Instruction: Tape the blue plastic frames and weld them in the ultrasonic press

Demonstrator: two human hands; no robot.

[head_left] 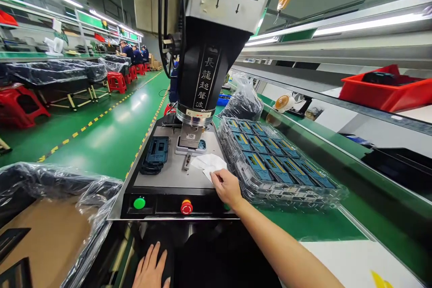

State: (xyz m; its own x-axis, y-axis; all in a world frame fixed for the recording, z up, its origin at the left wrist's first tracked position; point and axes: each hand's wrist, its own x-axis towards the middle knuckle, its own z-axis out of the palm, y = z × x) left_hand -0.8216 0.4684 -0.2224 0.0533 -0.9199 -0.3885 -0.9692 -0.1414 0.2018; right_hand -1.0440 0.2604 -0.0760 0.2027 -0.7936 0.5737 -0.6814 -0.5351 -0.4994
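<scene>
My right hand (227, 186) rests on the front right of the grey machine plate (168, 173), its fingers curled and pinching the edge of a white cloth (209, 162). My left hand (151, 266) lies flat and open on a dark surface below the machine's front panel, holding nothing. The press head (199, 81) stands lowered over a small part in the fixture (191, 144). Two or three dark blue plastic parts (155, 154) are stacked on the plate's left side.
Clear trays (273, 157) of blue parts are stacked to the right of the machine. A green button (139, 203) and a red button (186, 207) sit on the front panel. A plastic-lined carton (50, 229) stands at left. Other people work far back.
</scene>
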